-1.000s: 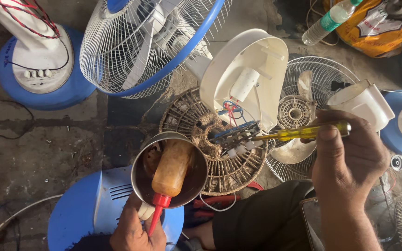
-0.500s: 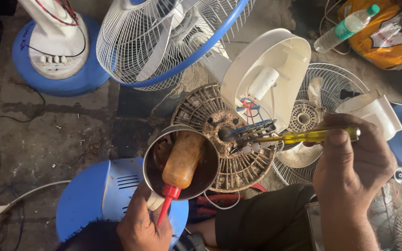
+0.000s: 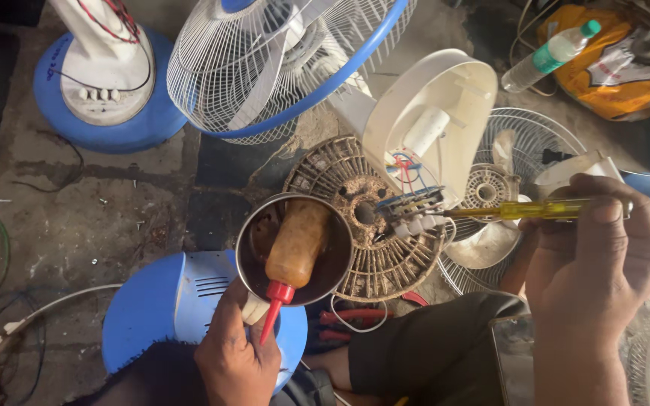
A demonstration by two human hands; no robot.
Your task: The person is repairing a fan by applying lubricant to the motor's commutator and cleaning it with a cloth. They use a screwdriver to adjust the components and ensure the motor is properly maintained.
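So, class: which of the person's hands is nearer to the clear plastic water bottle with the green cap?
Right. The right hand sits below the water bottle; the left hand is far off at lower left, holding the round metal cup.

Both hands — the left hand (image 3: pixel 236 361) and the right hand (image 3: pixel 594 259) — are left bare; dark trousers (image 3: pixel 426 353) are worn between them.
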